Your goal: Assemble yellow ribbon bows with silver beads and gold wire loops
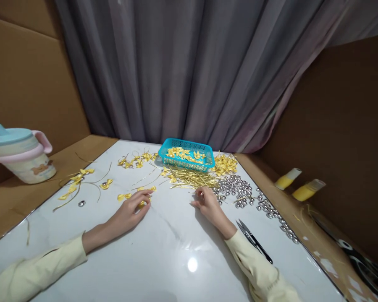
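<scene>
My left hand (132,209) rests low over the white marbled table (164,268), thumb and fingers apart. Yellow ribbon bows (124,196) lie beside and beneath it, one showing in the gap between thumb and fingers; no grip on it is visible. My right hand (209,206) is partly curled, its thumb and forefinger apart, just in front of a pile of gold wire ties (193,178). To its right spread many shiny silver beads (234,184). Black-handled thread snips (254,241) lie by my right forearm, blades pointing away from me.
A blue basket (186,167) at the back contains yellow bows, with another bow pile (226,164) beside it. More bows and gold ties (77,178) lie left. A lidded cup (28,157) stands far left; two yellow-filled tubes (308,191) are right. Cardboard and a curtain (176,71) enclose the table.
</scene>
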A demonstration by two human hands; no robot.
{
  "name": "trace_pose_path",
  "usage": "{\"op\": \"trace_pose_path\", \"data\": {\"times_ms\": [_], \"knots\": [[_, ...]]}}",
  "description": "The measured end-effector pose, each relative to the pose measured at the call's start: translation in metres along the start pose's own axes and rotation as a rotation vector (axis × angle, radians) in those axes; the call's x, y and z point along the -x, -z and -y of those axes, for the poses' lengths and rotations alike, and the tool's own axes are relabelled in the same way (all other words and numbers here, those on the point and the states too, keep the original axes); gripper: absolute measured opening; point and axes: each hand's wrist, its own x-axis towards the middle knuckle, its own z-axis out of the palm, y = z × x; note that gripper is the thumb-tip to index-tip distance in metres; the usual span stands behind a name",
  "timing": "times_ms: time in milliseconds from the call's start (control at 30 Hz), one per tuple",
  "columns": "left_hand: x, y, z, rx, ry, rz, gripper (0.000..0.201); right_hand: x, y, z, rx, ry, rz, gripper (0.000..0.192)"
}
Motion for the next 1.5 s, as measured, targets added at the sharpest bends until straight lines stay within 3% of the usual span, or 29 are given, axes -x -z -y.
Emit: {"op": "trace_pose_path", "data": {"times_ms": [167,333,467,700,767,867,1033,1233,1300,1500], "knots": [[0.000,0.000,0.000,-0.005,-0.011,0.004,0.019,-0.002,-0.002,0.000,-0.080,-0.055,0.007,0.017],[0.001,0.001,-0.002,-0.005,-0.025,-0.010,0.018,-0.005,-0.002,0.005,-0.327,-0.128,0.059,0.026],[0.001,0.001,-0.001,-0.011,-0.030,-0.021,0.018,-0.005,0.008,0.011,-0.543,-0.191,0.087,0.037],[0.000,0.003,-0.011,0.045,-0.031,-0.033,0.020,0.003,0.028,0.036,-0.844,-0.266,0.204,0.035],[-0.002,0.007,-0.026,0.118,-0.011,0.010,0.021,0.005,0.030,0.046,-0.920,-0.270,0.248,0.034],[-0.012,0.007,-0.056,0.279,0.054,0.233,0.025,0.008,0.033,0.062,-1.000,-0.272,0.288,0.036],[-0.038,-0.015,-0.093,0.459,0.156,0.410,0.037,0.017,0.034,0.075,-1.095,-0.234,0.277,0.030],[-0.050,-0.038,-0.093,0.647,0.201,0.452,0.038,0.017,0.032,0.066,-1.014,-0.208,0.225,0.028],[-0.049,-0.035,-0.090,0.640,0.232,0.449,0.039,0.015,0.033,0.060,-0.955,-0.224,0.166,0.031],[-0.056,-0.009,-0.084,0.582,0.351,0.615,0.037,0.005,0.042,0.030,-0.820,-0.297,-0.020,0.042]]}}
